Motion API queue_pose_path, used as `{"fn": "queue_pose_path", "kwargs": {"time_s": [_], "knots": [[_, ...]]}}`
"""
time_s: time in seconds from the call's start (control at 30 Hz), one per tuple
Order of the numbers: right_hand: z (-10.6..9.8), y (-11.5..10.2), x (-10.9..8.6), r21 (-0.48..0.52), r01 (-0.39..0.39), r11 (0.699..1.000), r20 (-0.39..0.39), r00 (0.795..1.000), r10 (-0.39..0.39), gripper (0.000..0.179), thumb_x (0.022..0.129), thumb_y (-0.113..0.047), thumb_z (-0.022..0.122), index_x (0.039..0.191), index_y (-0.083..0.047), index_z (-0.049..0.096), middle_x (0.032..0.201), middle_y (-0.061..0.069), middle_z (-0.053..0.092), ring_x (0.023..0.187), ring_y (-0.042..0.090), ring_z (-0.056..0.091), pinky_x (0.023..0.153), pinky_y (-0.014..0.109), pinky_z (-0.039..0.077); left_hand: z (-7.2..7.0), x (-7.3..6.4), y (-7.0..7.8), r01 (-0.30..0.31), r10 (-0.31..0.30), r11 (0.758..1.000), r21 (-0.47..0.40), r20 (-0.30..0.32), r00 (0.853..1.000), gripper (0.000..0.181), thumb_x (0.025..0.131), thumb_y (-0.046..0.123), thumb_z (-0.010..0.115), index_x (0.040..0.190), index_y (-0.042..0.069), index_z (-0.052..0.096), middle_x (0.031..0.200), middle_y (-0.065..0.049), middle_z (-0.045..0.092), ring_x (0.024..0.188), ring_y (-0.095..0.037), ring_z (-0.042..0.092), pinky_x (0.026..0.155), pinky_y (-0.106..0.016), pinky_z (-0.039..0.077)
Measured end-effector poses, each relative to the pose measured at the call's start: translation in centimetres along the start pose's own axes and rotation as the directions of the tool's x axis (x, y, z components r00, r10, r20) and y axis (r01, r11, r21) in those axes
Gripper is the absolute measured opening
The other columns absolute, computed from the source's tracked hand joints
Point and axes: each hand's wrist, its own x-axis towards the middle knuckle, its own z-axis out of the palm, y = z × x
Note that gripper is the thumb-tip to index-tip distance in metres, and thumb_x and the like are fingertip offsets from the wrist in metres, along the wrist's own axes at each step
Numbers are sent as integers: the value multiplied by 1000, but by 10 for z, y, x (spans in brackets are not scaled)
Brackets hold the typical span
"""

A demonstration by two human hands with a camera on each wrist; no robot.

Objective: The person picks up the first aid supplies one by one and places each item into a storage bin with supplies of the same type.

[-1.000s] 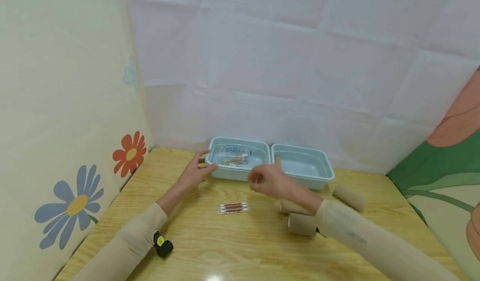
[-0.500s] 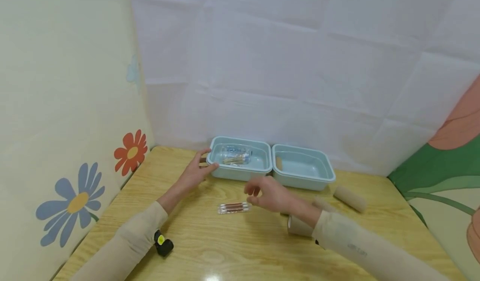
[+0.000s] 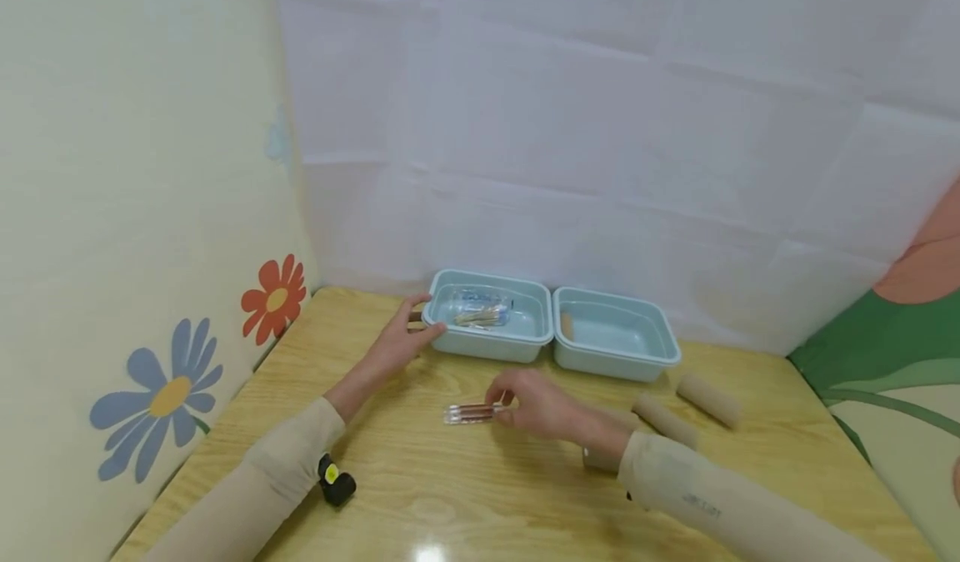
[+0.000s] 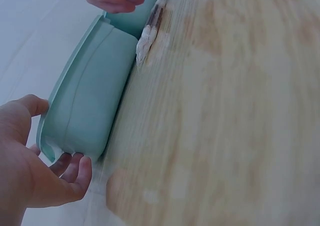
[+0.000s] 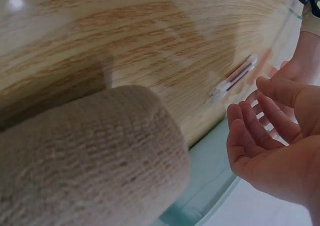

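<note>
My left hand (image 3: 397, 337) grips the left end of a light blue plastic bin (image 3: 491, 345); in the left wrist view its thumb lies on the rim and its fingertips curl against the end wall. Inside that bin lie clear packets of cotton swabs (image 3: 480, 316). My right hand (image 3: 543, 408) hovers at the right end of a clear packet of brown-shafted cotton swabs (image 3: 465, 413) flat on the table. The right wrist view shows its fingers loosely bent, apart from the packet (image 5: 234, 79).
A second light blue bin (image 3: 611, 362) adjoins the first, with a tan piece (image 3: 567, 326) at its left end. Several tan bandage rolls, one nearby (image 3: 708, 399), lie on the wooden table (image 3: 405, 495) at right. A white cloth (image 3: 525, 128) hangs behind.
My right hand has come down from in front of the bins towards the swab packet on the table. The left hand stays on the bin. The view has shifted slightly.
</note>
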Motion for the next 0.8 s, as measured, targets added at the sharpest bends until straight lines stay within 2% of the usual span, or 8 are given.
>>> {"fn": "queue_pose_path", "kwargs": {"time_s": [0.1, 0.3, 0.47, 0.67, 0.8], "knots": [[4, 1, 2, -14, 23, 1000, 11, 1000, -23, 20, 84, 2, 79, 103, -2, 73, 98, 7, 71, 90, 25, 66, 80, 31, 54, 2, -1, 1, 3, -3, 1000, -9, 0, 1000, 75, 102, 35, 65, 161, 16, 24, 152, -28, 34, 133, -45, 45, 100, -52, 47], [6, 1, 5, -127, 27, 992, 13, 1000, -26, 23, 84, -7, 81, 106, -6, 73, 102, 4, 70, 91, 22, 65, 81, 29, 52, 2, 0, 1, 5, -5, 1000, -17, -10, 1000, 74, 102, 33, 66, 161, 15, 25, 152, -28, 35, 132, -46, 45, 101, -53, 47], [7, 1, 4, -196, -16, 981, 16, 1000, 19, 29, 84, -14, 84, 110, -8, 73, 106, 3, 68, 96, 19, 63, 87, 33, 52, 3, 3, 2, 10, -10, 1000, -21, -2, 1000, 74, 101, 34, 67, 160, 17, 26, 152, -27, 35, 133, -45, 45, 101, -52, 47], [10, 4, 4, -224, -97, 970, 41, 993, 108, 37, 85, -22, 85, 115, -7, 72, 107, 3, 65, 92, 15, 61, 84, 31, 53, 3, 2, 3, 17, -17, 1000, -10, -5, 1000, 74, 101, 35, 66, 161, 18, 26, 153, -27, 34, 133, -45, 45, 100, -52, 48], [12, 7, 6, -236, -102, 966, 62, 991, 120, 39, 85, -24, 85, 118, -7, 72, 105, 2, 65, 90, 14, 60, 82, 30, 52, 3, 1, 2, 22, -22, 1000, -6, -6, 1000, 75, 101, 38, 66, 161, 19, 25, 154, -26, 33, 133, -44, 45, 99, -52, 48]]}}
